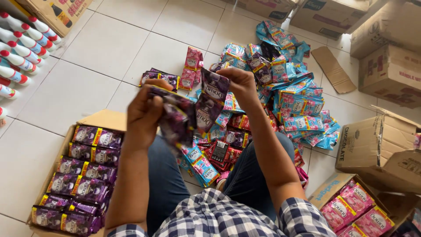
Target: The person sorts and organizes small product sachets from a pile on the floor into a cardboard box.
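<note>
your left hand [142, 115] is clenched around one end of a strip of glossy dark purple plastic sachets [193, 109], raised above your knees. your right hand [239, 83] pinches the strip's upper end between fingers and thumb. below lies a loose heap of blue, pink and purple sachets [280, 96] on the white tiled floor [87, 57]. to your left, an open cardboard box [103, 118] holds rows of purple sachets; an open box of pink sachets [355, 206] sits at your right.

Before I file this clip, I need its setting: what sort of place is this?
Probably a shop's stockroom: cardboard cartons around a tiled floor, a heap of sachets, and the left hand and right hand holding a purple sachet strip.
</note>
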